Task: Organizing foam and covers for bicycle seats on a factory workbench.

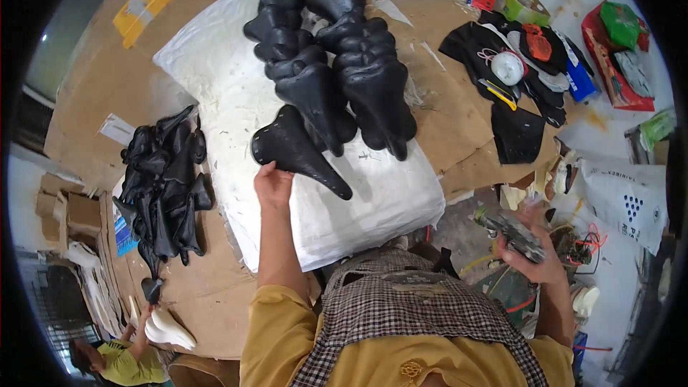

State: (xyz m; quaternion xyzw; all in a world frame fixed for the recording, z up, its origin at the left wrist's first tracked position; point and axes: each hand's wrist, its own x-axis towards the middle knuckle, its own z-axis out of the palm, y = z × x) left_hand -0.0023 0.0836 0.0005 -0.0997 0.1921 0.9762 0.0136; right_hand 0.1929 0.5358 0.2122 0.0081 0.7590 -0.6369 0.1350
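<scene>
My left hand (274, 185) grips the wide rear edge of a black bicycle saddle (297, 150), thumb and fingers closed on it. Small bright staples dot the saddle's rim, and its narrow nose points toward me and to the right. Off the right side of the white padded work surface (301, 229), my right hand (534, 258) is wrapped around a grey metal staple gun (517, 233), slightly blurred. Just beyond the held saddle, several black saddles (373, 89) lie nested in two overlapping rows.
To the left sits a heap of black saddle covers (168, 183) on cardboard (222, 308). A co-worker (129, 362) at lower left handles a black piece beside white saddle shapes (168, 328). On the right lie dark cloths, a yellow cutter (498, 93), a tape roll (507, 67) and a white sack (623, 197).
</scene>
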